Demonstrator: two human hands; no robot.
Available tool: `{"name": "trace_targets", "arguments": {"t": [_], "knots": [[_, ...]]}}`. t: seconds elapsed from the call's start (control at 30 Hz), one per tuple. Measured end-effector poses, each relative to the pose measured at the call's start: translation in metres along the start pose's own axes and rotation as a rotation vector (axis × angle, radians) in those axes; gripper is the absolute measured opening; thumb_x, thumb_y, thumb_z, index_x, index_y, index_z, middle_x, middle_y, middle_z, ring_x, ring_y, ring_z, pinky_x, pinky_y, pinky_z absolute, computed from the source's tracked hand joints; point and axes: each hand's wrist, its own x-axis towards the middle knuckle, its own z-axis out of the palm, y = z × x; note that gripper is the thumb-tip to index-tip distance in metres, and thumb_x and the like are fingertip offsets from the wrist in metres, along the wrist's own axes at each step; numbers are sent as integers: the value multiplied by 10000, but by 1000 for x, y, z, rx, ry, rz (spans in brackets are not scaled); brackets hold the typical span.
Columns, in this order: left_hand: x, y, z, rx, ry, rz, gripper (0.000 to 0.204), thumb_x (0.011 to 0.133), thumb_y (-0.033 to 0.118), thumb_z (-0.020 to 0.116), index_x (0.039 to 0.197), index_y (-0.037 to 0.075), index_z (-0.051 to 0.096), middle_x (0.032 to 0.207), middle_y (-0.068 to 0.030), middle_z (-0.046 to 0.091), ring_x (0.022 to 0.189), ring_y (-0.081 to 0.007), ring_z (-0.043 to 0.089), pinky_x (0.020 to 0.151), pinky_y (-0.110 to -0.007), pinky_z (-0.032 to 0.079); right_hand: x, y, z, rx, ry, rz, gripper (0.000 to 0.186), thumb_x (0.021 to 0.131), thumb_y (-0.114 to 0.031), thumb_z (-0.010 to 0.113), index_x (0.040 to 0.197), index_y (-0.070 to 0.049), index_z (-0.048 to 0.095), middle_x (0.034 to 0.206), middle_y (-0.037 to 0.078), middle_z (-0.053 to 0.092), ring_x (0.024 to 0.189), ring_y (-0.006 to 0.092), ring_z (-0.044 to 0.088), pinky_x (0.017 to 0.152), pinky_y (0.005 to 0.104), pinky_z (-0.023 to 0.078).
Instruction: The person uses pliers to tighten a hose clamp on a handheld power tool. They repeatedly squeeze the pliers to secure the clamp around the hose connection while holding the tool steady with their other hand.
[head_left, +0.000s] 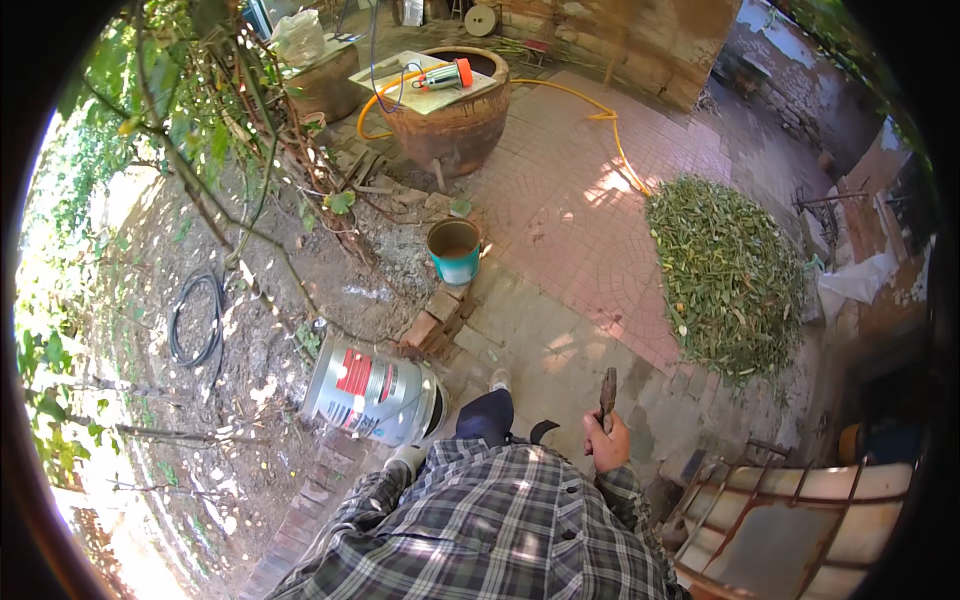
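Head view: one dark tool (608, 391) in right grip (607, 442), one teal bucket (455, 267).

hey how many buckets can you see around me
2: a teal bucket by the bricks, and a larger grey-and-white bucket near your left hand. More could be hidden in the shadows at right.

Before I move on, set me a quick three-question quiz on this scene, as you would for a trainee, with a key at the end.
1. What does the bare right hand hold?
2. True or false: the round teal bucket stands upright.
3. On which side of the picture does the heap of green leaves lie? A) left B) bottom C) right

Key: 1. A dark, narrow hand tool; 2. True; 3. C.
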Motion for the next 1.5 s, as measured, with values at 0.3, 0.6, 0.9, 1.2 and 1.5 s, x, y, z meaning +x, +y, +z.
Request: {"name": "trace_targets", "arguments": {"t": [0.3, 0.6, 0.9, 1.2, 1.5], "knots": [[156, 172, -127, 0, 57, 454, 398, 866, 386, 550, 1017, 42, 683, 970, -216, 689, 948, -379, 649, 829, -423, 505, 123, 108, -85, -463, 104, 386, 254, 906, -278, 618, 902, -25, 599, 606, 89, 554, 468, 227, 529, 448, 424, 431], [173, 319, -221, -395, -20, 75, 319, 889, 307, 564, 798, 8, 628, 656, -87, 624, 593, -197, 586, 576, -363, 451, 209, 110, -115, -606, 72, 582, 271, 914, -264, 598, 861, 2, 600, 619, 116, 591, 480, 254, 574, 447, 425, 463], [249, 370, -252, -478, 143, -53, 348, 900, 325, 559, 838, 8, 687, 687, -101, 657, 653, -222, 642, 615, -372, 490, 435, 90, -149, -630, -68, 570, 297, 921, -249, 578, 819, 29, 601, 631, 142, 629, 492, 281, 620, 447, 426, 495], [347, 438, -264, -486, 353, 150, 400, 824, 378, 595, 932, 6, 694, 836, -206, 688, 813, -345, 663, 755, -428, 497, 754, 6, -216, -278, 124, 525, 107, 912, -43, 537, 874, 53, 509, 676, 244, 599, 493, 344, 594, 446, 498, 501], [437, 507, -364, -438, 413, -3, 376, 874, 338, 587, 985, -8, 685, 910, -201, 699, 882, -347, 669, 769, -400, 502, 858, -78, -126, -356, 21, 489, 217, 922, -118, 561, 943, 97, 565, 667, 196, 641, 572, 306, 654, 493, 425, 547]]}}
